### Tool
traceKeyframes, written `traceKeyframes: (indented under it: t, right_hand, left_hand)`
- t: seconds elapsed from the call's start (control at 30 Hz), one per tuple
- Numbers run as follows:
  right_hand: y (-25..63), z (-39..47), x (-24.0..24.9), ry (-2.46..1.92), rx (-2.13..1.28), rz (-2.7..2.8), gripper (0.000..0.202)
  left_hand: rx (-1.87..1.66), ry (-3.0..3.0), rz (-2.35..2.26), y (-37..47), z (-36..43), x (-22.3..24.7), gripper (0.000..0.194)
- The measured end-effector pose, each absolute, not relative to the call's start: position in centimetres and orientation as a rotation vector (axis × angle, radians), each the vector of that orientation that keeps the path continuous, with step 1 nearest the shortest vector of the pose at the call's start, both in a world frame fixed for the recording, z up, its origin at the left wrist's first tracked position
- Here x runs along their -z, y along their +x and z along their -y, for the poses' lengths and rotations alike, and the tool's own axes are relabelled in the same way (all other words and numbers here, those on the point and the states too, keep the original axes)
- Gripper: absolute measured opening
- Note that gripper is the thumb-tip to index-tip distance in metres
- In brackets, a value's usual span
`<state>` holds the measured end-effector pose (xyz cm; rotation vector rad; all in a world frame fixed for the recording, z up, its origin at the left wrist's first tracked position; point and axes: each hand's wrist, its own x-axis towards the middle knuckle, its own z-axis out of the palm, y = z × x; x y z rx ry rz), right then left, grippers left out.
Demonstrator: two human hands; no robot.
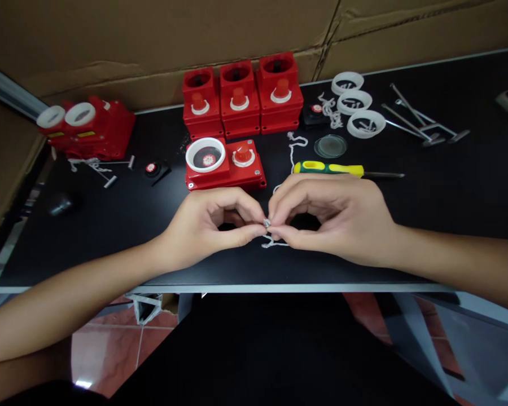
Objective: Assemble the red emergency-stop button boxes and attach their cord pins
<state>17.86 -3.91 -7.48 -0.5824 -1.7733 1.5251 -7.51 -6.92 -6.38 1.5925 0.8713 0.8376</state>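
Metal bit (267,223) pinched between left hand (195,228) and right hand (351,223), in front of nearest red box (226,176); so tiny, one slip could drop it.

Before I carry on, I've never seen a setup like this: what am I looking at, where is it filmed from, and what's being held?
There is no machine here, just a person's two bare hands. The single picture comes from a camera worn on the head, looking forward and down at a black table.

The left hand and right hand meet at their fingertips, pinching a small silvery piece, too small to identify. White cord shows just below.

Beyond the hands lie a red box with a white ring, a yellow-and-green screwdriver and clear discs. Farther back stand three red boxes in a row.
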Motion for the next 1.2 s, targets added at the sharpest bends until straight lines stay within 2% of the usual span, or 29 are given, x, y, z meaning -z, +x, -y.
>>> traceKeyframes:
  t: [0.1, 0.27, 0.4, 0.6, 0.9, 1.2]
  right_hand:
    - [17.9, 4.0, 7.5, -0.579, -1.482, 1.799, 0.021]
    - [17.9, 4.1, 7.5, -0.576, -1.475, 1.793, 0.024]
    - [17.7, 4.3, 7.3, -0.614, -1.526, 1.776, 0.027]
    - [17.7, 4.4, 7.1, -0.609, -1.527, 1.803, 0.026]
    - [17.8, 3.8, 7.1, -0.508, -1.230, 1.937, 0.020]
    - [17.8, 3.9, 7.1, -0.479, -1.150, 1.986, 0.017]
  left_hand:
    - [-0.821, 1.698, -0.920, -7.6, 7.0, 6.0, 0.023]
    - [-0.923, 2.105, -0.930, -7.5, 7.6, 5.6, 0.009]
    - [-0.970, 2.310, -0.907, -7.4, 8.4, 5.5, 0.010]
    - [-0.918, 2.262, -0.946, -7.4, 8.6, 5.6, 0.013]
    - [-1.033, 2.005, -0.886, -7.4, 8.0, 5.6, 0.005]
    - [-1.029, 1.914, -0.944, -7.1, 8.2, 6.0, 0.007]
